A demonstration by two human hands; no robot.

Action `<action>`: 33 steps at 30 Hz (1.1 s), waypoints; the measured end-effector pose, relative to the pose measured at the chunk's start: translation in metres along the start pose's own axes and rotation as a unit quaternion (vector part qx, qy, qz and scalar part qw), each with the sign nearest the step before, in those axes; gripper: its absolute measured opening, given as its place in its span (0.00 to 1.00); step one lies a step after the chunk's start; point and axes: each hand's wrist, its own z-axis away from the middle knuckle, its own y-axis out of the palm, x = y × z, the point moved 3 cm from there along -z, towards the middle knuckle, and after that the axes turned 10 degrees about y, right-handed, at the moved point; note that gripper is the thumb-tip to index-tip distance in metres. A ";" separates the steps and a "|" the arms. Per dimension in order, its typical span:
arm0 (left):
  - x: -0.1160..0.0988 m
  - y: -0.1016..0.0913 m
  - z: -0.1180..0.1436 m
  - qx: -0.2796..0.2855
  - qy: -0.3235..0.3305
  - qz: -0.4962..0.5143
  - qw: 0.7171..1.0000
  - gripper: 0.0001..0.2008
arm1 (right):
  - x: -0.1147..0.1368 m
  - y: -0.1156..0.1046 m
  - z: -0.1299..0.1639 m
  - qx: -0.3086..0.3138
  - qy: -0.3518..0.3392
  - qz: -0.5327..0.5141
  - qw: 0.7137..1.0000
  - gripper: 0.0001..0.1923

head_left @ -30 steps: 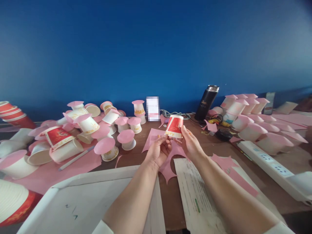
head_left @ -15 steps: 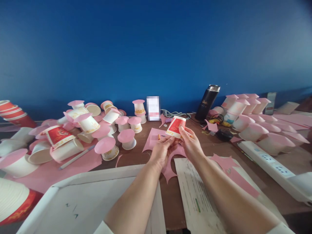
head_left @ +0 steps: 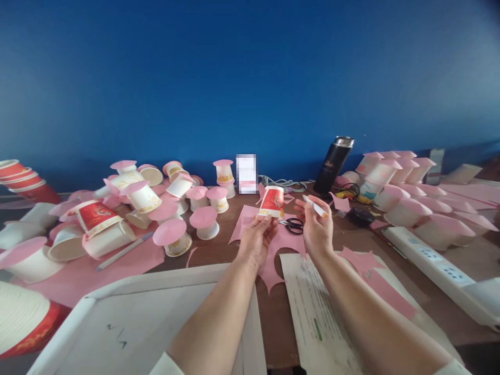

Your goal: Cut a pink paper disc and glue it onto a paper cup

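Observation:
My left hand is closed on the lower edge of a red and white paper cup, which stands upside down with its rim near my fingers. A small orange bit shows beside the left fingers; I cannot tell what it belongs to. My right hand is to the right of the cup, apart from it, and grips a slim white and orange pen-like stick. Between the hands lie black-handled scissors on cut pink paper.
Several paper cups with pink discs crowd the left side; more pink-topped cups stand at right. A black flask, a power strip, a white box lid and a printed sheet surround my arms.
My right hand has let go of the cup and moved right, now with the white and orange stick in it. The cup is more upright in my left hand. The scissors have come into view.

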 end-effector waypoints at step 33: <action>0.006 -0.009 -0.008 0.019 0.048 -0.023 0.998 0.15 | 0.027 0.011 0.038 0.142 -0.238 0.278 0.920 0.12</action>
